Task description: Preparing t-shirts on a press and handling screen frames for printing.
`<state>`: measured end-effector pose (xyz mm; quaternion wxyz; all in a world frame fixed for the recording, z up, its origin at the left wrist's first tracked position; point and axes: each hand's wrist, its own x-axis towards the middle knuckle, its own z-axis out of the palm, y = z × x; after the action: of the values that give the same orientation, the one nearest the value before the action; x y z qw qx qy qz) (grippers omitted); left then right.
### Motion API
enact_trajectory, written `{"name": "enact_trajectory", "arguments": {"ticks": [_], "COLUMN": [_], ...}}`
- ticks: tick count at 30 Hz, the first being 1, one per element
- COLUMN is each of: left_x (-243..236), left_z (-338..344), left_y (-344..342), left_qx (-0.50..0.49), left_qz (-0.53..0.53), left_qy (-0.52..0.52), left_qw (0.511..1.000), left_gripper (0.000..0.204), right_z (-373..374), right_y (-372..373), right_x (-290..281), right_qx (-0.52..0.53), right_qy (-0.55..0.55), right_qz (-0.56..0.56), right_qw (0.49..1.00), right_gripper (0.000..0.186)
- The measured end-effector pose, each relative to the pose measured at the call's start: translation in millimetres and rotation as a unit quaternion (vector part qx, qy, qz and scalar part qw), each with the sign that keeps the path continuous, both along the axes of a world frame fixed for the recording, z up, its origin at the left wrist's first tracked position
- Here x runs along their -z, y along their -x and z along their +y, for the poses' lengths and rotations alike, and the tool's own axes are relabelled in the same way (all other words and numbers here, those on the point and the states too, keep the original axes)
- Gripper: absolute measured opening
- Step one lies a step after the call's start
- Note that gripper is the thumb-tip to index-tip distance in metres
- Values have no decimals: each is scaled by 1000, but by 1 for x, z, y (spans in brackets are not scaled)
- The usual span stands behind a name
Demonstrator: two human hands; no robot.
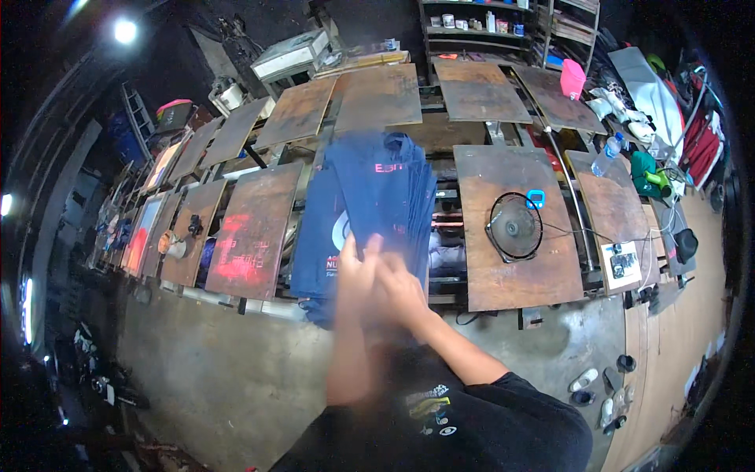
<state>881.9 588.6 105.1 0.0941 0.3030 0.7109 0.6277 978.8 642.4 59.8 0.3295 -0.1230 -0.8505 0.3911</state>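
Note:
A thick pile of navy fabric pieces (314, 220) with pink and white prints lies in front of me, its top piece slanting and partly blurred. My left hand (359, 267) is over the lower middle of the pile, fingers pointing up against the fabric and smeared by motion. Just to its right, touching or nearly touching it, my right hand (399, 287) has its fingers curled; whatever they hold is hidden in the blur.
Wooden boards (515, 279) on a metal frame flank the pile, one carrying a small fan (513, 226). At right stand a water bottle (605, 157) and pink container (572, 79); shelving (480, 39) is behind. Shoes (583, 380) lie on the floor at lower right.

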Motion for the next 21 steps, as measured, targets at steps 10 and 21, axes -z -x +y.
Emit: {"name": "enact_trajectory", "arguments": {"ticks": [10, 21], "left_x": [73, 46], "left_z": [-112, -181], "left_y": [48, 58], "left_qx": [-73, 18], "left_qz": [-260, -463], "left_qy": [-167, -308], "left_qw": [948, 831], "left_gripper": [34, 49], "right_z": [3, 0], "right_y": [2, 49], "right_x": [20, 72], "right_qx": [-124, -127], "right_qy": [173, 515], "right_qz": [20, -25], "right_qw": [977, 848], "right_gripper": [31, 44]}}
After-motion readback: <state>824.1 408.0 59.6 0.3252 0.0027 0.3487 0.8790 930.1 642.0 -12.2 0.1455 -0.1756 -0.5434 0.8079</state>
